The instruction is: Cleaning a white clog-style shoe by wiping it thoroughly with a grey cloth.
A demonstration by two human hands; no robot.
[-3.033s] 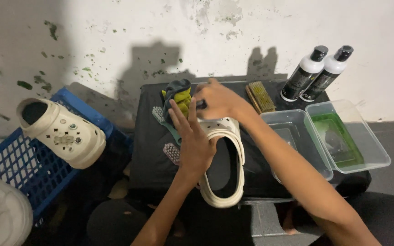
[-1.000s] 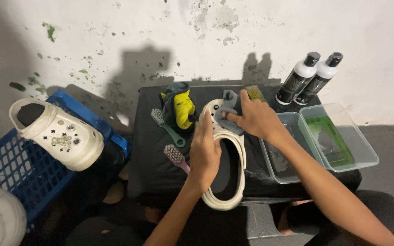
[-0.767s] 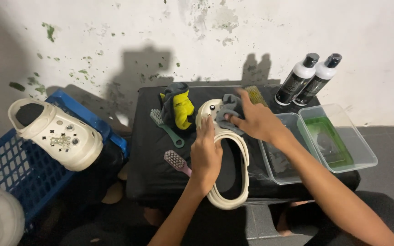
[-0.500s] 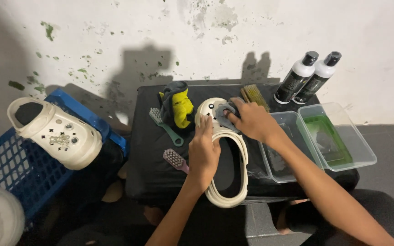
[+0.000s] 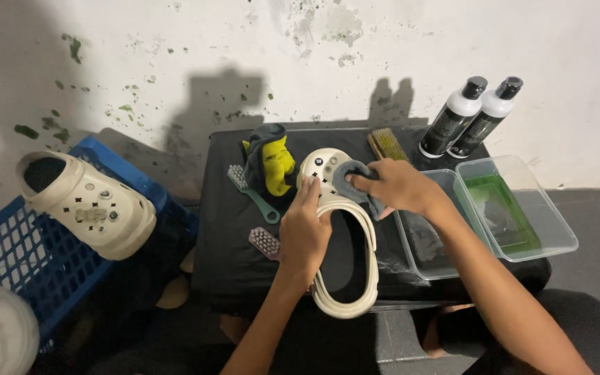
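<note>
Clog (image 5: 338, 229), cream foam, lies on the black-covered table (image 5: 230, 229), long axis running away from the person: toe end far, near the wall, heel strap loop hanging over the near table edge. Left hand (image 5: 305, 232) lies flat on the clog's left side, fingers together and stretched toward the toe, pressing it down. Right hand (image 5: 394, 187) comes in from the right and pinches a grey cloth (image 5: 353, 179) against the toe cap, fingers curled around the wad. So the cloth sits at the far end of the long axis, left hand at mid-length; right hand is the nearer one to the toe, left nearer to the strap. Just left of the toe: yellow-and-grey rag bundle (image 5: 271, 165), green-handled brush (image 5: 248, 191), small pink brush (image 5: 265, 242). Behind the right hand a wooden bristle brush (image 5: 385, 144), then two dark bottles (image 5: 470, 117). Right of the clog, two clear plastic tubs (image 5: 515, 212), the farther one with greenish liquid. Second clog (image 5: 85, 205) rests on a blue crate (image 5: 29, 257), well apart on the left.
</note>
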